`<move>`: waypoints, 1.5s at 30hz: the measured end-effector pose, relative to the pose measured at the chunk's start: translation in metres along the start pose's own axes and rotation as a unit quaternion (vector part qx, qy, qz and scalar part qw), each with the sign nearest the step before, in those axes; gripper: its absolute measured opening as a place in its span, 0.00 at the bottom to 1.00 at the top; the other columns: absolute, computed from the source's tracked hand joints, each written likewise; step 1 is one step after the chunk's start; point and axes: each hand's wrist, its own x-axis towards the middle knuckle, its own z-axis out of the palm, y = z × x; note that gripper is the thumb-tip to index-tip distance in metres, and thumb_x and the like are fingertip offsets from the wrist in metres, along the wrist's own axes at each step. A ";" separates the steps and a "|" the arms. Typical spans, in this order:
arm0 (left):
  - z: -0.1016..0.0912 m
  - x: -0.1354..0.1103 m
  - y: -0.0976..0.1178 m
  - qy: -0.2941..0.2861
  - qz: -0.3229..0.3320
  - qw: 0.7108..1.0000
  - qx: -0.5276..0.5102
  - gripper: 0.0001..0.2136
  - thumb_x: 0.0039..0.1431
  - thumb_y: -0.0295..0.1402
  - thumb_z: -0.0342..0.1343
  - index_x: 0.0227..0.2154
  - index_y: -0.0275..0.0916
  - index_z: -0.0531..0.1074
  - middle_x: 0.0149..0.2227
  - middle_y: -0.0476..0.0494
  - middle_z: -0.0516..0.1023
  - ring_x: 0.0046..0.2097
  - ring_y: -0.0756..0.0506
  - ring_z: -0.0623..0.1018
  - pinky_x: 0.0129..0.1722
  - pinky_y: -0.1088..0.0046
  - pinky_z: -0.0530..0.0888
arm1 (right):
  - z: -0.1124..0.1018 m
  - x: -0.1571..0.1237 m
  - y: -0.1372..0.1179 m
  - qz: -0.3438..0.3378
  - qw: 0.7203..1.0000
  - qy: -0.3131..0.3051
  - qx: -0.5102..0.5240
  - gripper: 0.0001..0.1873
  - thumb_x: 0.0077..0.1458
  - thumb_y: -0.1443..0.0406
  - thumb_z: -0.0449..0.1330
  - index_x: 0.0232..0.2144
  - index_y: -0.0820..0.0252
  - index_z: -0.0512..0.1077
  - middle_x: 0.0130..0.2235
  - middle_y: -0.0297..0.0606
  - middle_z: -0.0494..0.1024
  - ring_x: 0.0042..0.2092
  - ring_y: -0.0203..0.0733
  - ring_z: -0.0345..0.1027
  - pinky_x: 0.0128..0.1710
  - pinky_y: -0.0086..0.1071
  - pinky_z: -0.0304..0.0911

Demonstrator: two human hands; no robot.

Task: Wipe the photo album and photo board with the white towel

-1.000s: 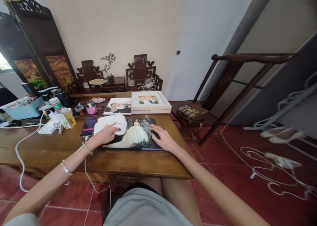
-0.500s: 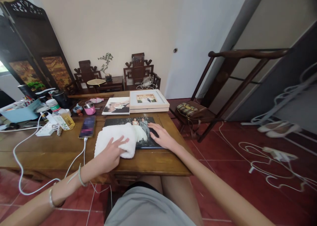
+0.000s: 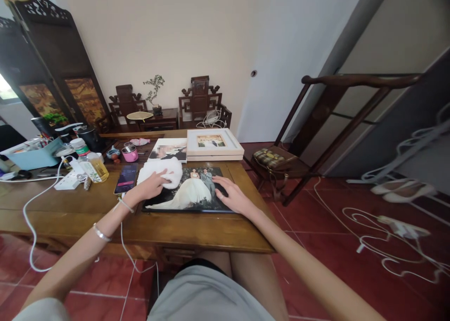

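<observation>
A large dark photo print (image 3: 190, 194) of a couple lies flat on the wooden table (image 3: 70, 213) in front of me. My left hand (image 3: 149, 186) presses a white cloth (image 3: 162, 170) onto the print's far left corner, fingers laid over the cloth. My right hand (image 3: 232, 197) lies flat and open on the print's right edge, holding it down.
Behind the print lie a white framed photo (image 3: 213, 144) and another print (image 3: 168, 149). A phone (image 3: 125, 178) on a white cable, a pink cup (image 3: 129, 154), bottles and a power strip (image 3: 68, 182) crowd the left. A dark wooden chair (image 3: 316, 138) stands right; cables lie on the floor.
My left hand has slid the cloth from the print's near left edge back up to its far left corner. My right hand has stayed on the right edge.
</observation>
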 end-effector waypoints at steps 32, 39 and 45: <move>0.004 -0.068 0.019 -0.016 0.065 0.998 -0.020 0.24 0.49 0.14 0.42 0.41 0.41 0.76 0.64 0.53 0.58 0.68 0.46 0.49 0.67 0.59 0.45 | 0.001 0.000 -0.001 0.007 1.000 0.005 0.007 0.18 0.56 0.64 0.53 0.48 0.57 0.70 0.54 0.46 0.72 0.59 0.50 0.62 0.59 0.51 0.57; 0.001 -0.074 0.030 -0.029 0.084 0.996 -0.021 0.24 0.51 0.14 0.41 0.43 0.41 0.75 0.64 0.52 0.58 0.68 0.47 0.49 0.66 0.60 0.47 | 0.000 0.000 -0.001 0.001 1.000 0.005 0.007 0.18 0.56 0.64 0.52 0.49 0.58 0.70 0.54 0.47 0.72 0.59 0.50 0.62 0.59 0.51 0.57; -0.005 0.000 -0.004 0.009 0.044 0.999 -0.015 0.23 0.50 0.14 0.42 0.43 0.36 0.74 0.55 0.46 0.72 0.66 0.46 0.56 0.64 0.64 0.52 | -0.001 -0.001 0.000 0.002 1.000 0.001 0.005 0.18 0.56 0.63 0.52 0.48 0.58 0.70 0.54 0.47 0.72 0.58 0.50 0.63 0.59 0.51 0.58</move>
